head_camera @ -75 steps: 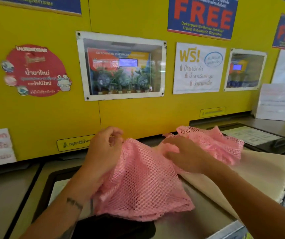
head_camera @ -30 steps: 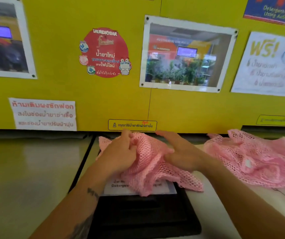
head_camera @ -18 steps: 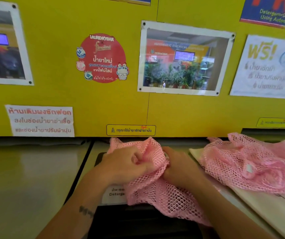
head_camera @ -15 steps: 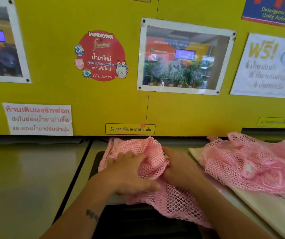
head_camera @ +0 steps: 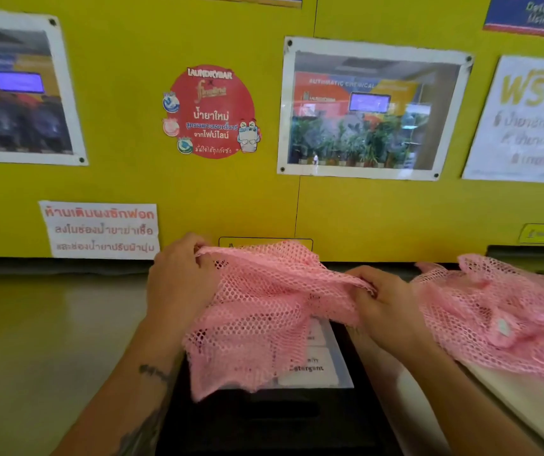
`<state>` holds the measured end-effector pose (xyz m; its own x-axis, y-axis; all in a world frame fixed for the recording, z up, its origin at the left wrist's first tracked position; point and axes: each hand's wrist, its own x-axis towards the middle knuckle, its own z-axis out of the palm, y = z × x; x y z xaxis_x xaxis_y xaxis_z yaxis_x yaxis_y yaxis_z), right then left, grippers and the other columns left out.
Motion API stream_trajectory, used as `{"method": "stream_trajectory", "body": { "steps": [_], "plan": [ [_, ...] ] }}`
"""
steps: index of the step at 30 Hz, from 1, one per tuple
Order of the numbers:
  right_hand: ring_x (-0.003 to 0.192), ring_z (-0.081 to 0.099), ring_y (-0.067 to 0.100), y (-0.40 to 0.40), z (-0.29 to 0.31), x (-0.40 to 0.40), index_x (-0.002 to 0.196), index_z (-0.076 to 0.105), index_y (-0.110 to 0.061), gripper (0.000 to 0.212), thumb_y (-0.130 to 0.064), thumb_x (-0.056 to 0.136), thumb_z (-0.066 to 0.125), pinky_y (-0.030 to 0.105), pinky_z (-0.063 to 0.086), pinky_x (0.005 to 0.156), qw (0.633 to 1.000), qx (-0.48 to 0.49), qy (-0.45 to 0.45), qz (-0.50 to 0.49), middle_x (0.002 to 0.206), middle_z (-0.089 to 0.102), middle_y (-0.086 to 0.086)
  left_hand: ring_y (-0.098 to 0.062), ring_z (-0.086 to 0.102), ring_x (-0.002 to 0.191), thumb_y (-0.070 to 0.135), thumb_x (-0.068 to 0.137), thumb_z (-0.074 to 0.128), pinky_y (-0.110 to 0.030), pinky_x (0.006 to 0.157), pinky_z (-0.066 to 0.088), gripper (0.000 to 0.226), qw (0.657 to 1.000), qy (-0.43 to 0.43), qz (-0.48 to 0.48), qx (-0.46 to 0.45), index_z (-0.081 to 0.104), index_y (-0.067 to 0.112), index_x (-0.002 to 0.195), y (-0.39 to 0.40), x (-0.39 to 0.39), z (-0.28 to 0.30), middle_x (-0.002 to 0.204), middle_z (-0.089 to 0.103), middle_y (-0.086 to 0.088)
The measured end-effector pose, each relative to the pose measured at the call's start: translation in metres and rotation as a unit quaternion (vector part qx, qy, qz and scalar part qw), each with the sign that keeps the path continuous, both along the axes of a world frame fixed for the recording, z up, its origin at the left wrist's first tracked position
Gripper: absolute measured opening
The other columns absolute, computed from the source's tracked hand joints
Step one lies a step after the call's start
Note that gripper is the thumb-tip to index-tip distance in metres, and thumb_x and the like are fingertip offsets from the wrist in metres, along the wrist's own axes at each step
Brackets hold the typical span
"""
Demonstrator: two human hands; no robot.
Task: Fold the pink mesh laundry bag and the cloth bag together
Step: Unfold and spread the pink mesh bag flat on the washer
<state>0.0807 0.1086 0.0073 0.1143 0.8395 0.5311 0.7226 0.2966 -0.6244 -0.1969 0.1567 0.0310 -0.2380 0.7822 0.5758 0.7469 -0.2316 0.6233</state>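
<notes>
Head view: left hand (head_camera: pixel 178 284) and right hand (head_camera: pixel 385 304), both closed, pinch the pink mesh laundry bag (head_camera: pixel 264 311) at frame centre, stretched between them. Cloth bag (head_camera: pixel 527 399) lies lower right.

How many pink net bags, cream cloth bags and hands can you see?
Pink net bags: 2, one held up by both hands, one lying on the right
Cream cloth bags: 1, under the right net bag
Hands: 2, left hand, right hand
Total: 5
</notes>
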Motion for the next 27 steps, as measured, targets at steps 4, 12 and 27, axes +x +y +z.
{"method": "stream_trajectory", "body": {
  "steps": [4,12,27],
  "plan": [
    [0.062,0.058,0.007,0.000,0.004,0.007,0.084,0.070,-0.025,0.018,-0.013,0.093,0.060,0.032,0.046,0.059,0.998,0.042,0.046,-0.019,0.068,0.067,-0.013,-0.028,0.059,0.083,0.011,0.094,0.046,-0.039,0.070,0.049,0.021,0.997,-0.038,0.002,0.067,0.064,0.022,0.100,0.001,-0.006,0.006,0.091,0.067,-0.007],
    [0.075,0.070,0.004,-0.029,0.020,0.034,0.110,0.071,-0.014,0.033,-0.034,0.085,0.072,0.019,0.052,0.069,0.890,-0.302,0.208,0.269,0.078,0.076,-0.008,-0.010,0.060,0.077,0.007,0.093,0.051,-0.025,0.062,0.042,0.026,0.979,-0.104,-0.177,0.021,0.071,0.023,0.088,-0.014,-0.004,0.020,0.088,0.070,0.006],
    [0.071,0.058,0.021,0.010,-0.020,0.005,0.067,0.051,-0.023,0.015,-0.029,0.079,0.058,0.034,0.047,0.063,0.969,-0.167,-0.168,-0.064,0.070,0.057,-0.006,-0.037,0.070,0.094,0.034,0.081,0.059,-0.040,0.083,0.054,0.040,0.703,-0.127,-0.575,-0.399,0.069,0.005,0.106,-0.030,-0.009,0.030,0.098,0.073,-0.022]
  ]
}}
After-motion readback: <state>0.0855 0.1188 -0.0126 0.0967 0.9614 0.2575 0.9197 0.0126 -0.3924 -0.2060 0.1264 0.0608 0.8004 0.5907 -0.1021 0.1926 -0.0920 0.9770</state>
